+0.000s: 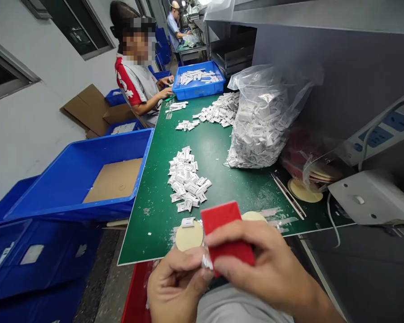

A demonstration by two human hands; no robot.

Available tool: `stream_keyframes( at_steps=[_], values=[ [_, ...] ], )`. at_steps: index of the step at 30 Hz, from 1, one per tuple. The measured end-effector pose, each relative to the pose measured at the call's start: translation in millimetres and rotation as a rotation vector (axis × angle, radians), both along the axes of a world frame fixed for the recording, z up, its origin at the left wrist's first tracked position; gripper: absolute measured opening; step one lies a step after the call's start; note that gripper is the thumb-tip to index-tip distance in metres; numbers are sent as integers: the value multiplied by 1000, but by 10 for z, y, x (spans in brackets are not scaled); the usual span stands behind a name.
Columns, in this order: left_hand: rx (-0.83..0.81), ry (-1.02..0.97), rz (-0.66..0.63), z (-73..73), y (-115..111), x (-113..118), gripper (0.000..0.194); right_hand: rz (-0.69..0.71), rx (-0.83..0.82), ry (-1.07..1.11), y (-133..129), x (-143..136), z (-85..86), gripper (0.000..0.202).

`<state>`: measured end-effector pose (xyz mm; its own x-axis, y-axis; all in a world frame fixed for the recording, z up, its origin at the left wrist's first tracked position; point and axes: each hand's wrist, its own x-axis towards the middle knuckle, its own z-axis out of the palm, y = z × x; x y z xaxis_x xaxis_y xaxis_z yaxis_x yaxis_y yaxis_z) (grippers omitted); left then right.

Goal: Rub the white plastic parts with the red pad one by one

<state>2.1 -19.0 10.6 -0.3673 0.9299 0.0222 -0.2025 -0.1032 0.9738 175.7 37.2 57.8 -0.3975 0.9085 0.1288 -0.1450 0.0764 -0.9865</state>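
Close to the table's front edge, my left hand (178, 282) pinches a small white plastic part (207, 261) between thumb and fingers. A red rectangular pad (224, 222) is gripped in my right hand (259, 260), its lower edge against or very near that part; exact contact I cannot tell. Just beyond my left hand, a round cream disc (189, 236) lies on the table with one white part (187, 222) at its far edge. Another cream disc (254, 216) is partly hidden behind my right hand. A loose pile of similar white parts (186, 179) lies farther up the green table (222, 179).
A clear bag of white parts (261, 125) stands at the right, near metal tweezers (288, 195) and a power strip (380, 130). Blue bins (77, 170) line the left side. A co-worker (138, 76) sits by a blue tray (198, 92) at the far end.
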Motion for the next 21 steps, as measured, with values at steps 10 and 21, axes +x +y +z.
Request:
stream_keyframes(
  at_steps=[10,21],
  values=[
    [86,-179,-72,206,7,-53,16,-169,-36,-166,98,93,-201,41],
    [21,-268,-78,61,12,-34,19,172,-88,89,-109,136,25,27]
  ],
)
